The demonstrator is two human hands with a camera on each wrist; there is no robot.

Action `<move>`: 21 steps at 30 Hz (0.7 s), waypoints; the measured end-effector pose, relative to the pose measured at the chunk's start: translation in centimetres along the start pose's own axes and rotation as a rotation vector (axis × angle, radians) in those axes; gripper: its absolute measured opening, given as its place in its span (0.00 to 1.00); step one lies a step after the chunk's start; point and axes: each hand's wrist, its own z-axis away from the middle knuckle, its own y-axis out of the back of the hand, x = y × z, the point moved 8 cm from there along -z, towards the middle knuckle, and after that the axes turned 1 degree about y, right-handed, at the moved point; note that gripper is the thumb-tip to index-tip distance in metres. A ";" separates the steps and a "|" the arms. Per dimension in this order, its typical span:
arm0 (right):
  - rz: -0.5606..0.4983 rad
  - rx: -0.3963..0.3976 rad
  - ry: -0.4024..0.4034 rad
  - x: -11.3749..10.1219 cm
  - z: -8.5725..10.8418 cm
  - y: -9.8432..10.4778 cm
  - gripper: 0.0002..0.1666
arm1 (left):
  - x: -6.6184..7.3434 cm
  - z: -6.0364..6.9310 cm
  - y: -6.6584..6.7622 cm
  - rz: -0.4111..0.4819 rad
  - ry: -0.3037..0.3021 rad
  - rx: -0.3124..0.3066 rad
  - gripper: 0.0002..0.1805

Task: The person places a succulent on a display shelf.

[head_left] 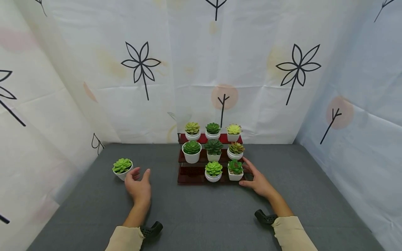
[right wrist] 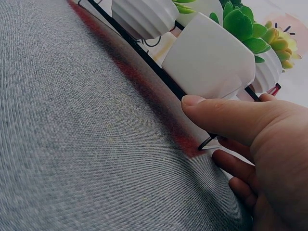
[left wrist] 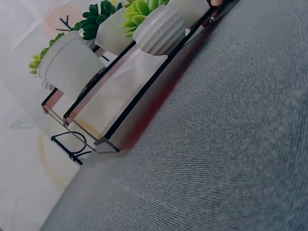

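A three-tier dark red display stand (head_left: 191,179) holds several small succulents in white pots. My right hand (head_left: 259,181) grips the stand's right end. In the right wrist view the thumb (right wrist: 204,108) lies on the bottom tier's front edge, just below a square white pot (right wrist: 207,57), with the other fingers around the side. Off to the left, a light green potted succulent (head_left: 122,166) stands tilted on the table. My left hand (head_left: 139,188) is just right of it, fingers loosely bent, thumb apart; whether they touch the pot I cannot tell. The left wrist view does not show that hand.
The grey cloth-covered table (head_left: 201,216) extends around the stand. Behind it hangs a white curtain (head_left: 194,69) with plant drawings, which also closes off both sides. The bottom tier's left end has a bare stretch beside a ribbed white pot (left wrist: 161,31).
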 end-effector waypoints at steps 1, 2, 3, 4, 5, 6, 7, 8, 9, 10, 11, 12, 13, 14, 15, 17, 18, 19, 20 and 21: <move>-0.005 0.002 -0.006 0.5 -0.1 -0.1 0.53 | -0.1 0.0 0.2 0.005 0.010 0.018 0.21; -0.007 0.004 -0.012 1.1 -0.2 -0.1 0.53 | -0.2 -0.1 0.4 0.016 0.022 0.033 0.22; -0.004 0.005 -0.011 1.6 -0.3 -0.2 0.54 | -0.3 -0.1 0.6 0.025 0.033 0.046 0.24; -0.004 0.005 -0.012 2.1 -0.4 -0.2 0.55 | -0.4 -0.1 0.8 0.034 0.045 0.057 0.25; -0.009 0.008 -0.015 2.6 -0.5 -0.2 0.55 | -0.4 -0.1 0.9 0.042 0.054 0.066 0.26; -0.012 0.010 -0.019 3.1 -0.6 -0.2 0.56 | -0.4 -0.1 1.1 0.053 0.058 0.074 0.27; -0.016 0.010 -0.021 3.3 -0.6 -0.2 0.56 | -0.4 -0.1 1.2 0.062 0.063 0.080 0.28; -0.018 0.009 -0.022 3.4 -0.6 -0.2 0.56 | -0.4 -0.1 1.3 0.068 0.069 0.083 0.29; -0.023 0.010 -0.023 3.4 -0.6 -0.1 0.56 | -0.4 -0.1 1.4 0.072 0.071 0.088 0.30; -0.025 0.010 -0.024 3.4 -0.6 -0.1 0.56 | -0.4 -0.1 1.5 0.073 0.072 0.093 0.30; -0.023 0.011 -0.027 3.4 -0.6 -0.1 0.56 | -0.4 -0.2 1.6 0.072 0.073 0.099 0.31; -0.016 0.010 -0.028 3.3 -0.6 -0.1 0.56 | -0.4 -0.2 1.7 0.073 0.076 0.105 0.31; -0.013 0.009 -0.029 3.1 -0.5 -0.1 0.56 | -0.4 -0.3 1.8 0.072 0.079 0.112 0.32; -0.011 0.009 -0.029 2.9 -0.5 -0.1 0.55 | -0.5 -0.4 1.9 0.072 0.081 0.120 0.32; -0.010 0.007 -0.027 2.4 -0.4 -0.1 0.55 | -0.5 -0.5 2.1 0.071 0.083 0.127 0.33; -0.009 0.002 -0.030 1.3 -0.2 -0.1 0.54 | -0.6 -0.8 2.4 0.072 0.083 0.141 0.34; -0.010 -0.001 -0.032 0.8 -0.2 -0.1 0.53 | -0.6 -0.9 2.6 0.073 0.084 0.146 0.35; -0.012 -0.006 -0.036 0.2 -0.1 0.0 0.52 | -0.7 -1.1 2.8 0.073 0.084 0.154 0.35; -0.011 -0.009 -0.039 -0.3 0.0 0.0 0.52 | -0.7 -1.2 3.0 0.072 0.086 0.160 0.36; -0.013 -0.012 -0.039 -0.6 0.0 0.0 0.52 | -0.8 -1.4 3.1 0.069 0.089 0.166 0.36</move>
